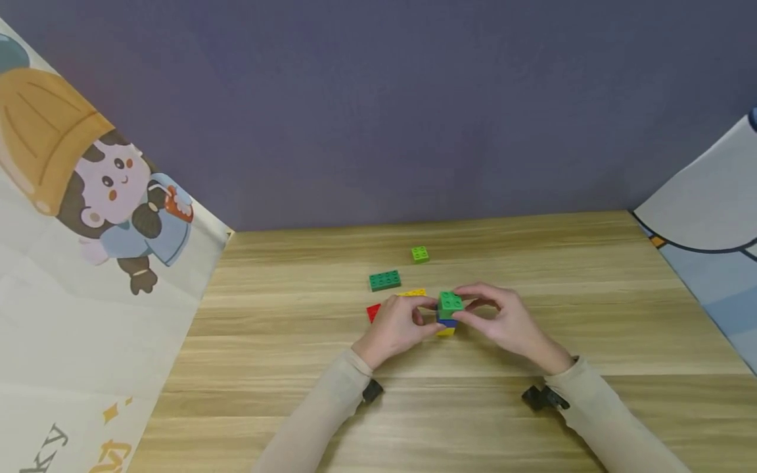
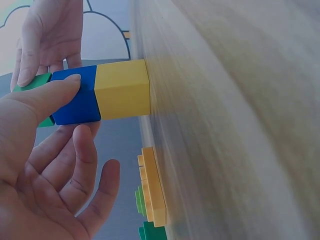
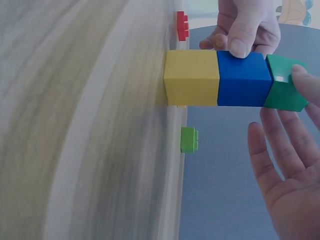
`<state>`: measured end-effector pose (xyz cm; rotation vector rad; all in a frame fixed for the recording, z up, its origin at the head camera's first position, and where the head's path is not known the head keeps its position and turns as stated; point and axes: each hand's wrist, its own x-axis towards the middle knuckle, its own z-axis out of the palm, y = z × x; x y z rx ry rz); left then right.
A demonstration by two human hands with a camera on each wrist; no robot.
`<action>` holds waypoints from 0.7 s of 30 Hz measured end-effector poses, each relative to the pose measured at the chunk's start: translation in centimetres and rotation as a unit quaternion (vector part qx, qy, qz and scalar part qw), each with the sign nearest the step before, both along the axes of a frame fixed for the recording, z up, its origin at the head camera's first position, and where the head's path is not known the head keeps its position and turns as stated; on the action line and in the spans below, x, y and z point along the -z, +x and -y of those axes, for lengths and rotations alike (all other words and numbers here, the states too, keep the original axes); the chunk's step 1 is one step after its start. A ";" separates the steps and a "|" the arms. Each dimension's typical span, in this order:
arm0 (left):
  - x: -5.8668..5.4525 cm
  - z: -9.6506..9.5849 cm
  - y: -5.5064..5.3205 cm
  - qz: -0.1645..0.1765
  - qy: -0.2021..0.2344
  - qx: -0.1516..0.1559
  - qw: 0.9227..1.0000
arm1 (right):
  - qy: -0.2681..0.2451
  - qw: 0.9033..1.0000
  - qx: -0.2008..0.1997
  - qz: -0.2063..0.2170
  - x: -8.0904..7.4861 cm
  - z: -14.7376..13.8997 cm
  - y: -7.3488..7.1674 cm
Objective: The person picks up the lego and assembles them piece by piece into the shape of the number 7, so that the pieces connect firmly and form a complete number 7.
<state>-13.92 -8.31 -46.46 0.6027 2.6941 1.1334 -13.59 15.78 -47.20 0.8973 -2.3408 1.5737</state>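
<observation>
A short tower stands on the wooden table: a yellow block (image 2: 124,91) at the bottom, a blue block (image 3: 244,80) over it and a green block (image 1: 451,302) on top. With thumb and fingers on opposite sides, my left hand (image 1: 395,328) grips the blue block. My right hand (image 1: 505,320) pinches the green block between thumb and fingers. In the right wrist view the green block sits slightly tilted against the blue one's top. The yellow block's base meets the table, and neither hand holds it.
Beyond the left hand lie a yellow brick (image 1: 416,292) and a red brick (image 1: 372,313), both partly hidden by it. Farther back are a dark green brick (image 1: 385,281) and a lime green brick (image 1: 420,254). A dark blue-grey wall (image 1: 414,118) borders the table's far edge.
</observation>
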 end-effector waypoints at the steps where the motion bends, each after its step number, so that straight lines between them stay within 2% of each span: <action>1: 0.0 0.0 0.0 0.000 -0.001 0.001 1.000 | -0.002 1.000 -0.001 -0.005 0.0 0.0 0.0; 5: 0.0 0.1 0.0 -0.002 0.000 0.006 1.000 | 0.000 1.000 0.001 -0.010 0.0 0.1 -0.1; 12: 0.0 0.3 0.1 -0.012 0.000 0.009 1.000 | 0.018 1.000 0.001 0.007 -0.2 0.1 -0.2; 21: 0.0 0.2 0.1 -0.017 -0.002 0.011 1.000 | 0.025 0.999 0.001 -0.026 0.1 0.2 0.0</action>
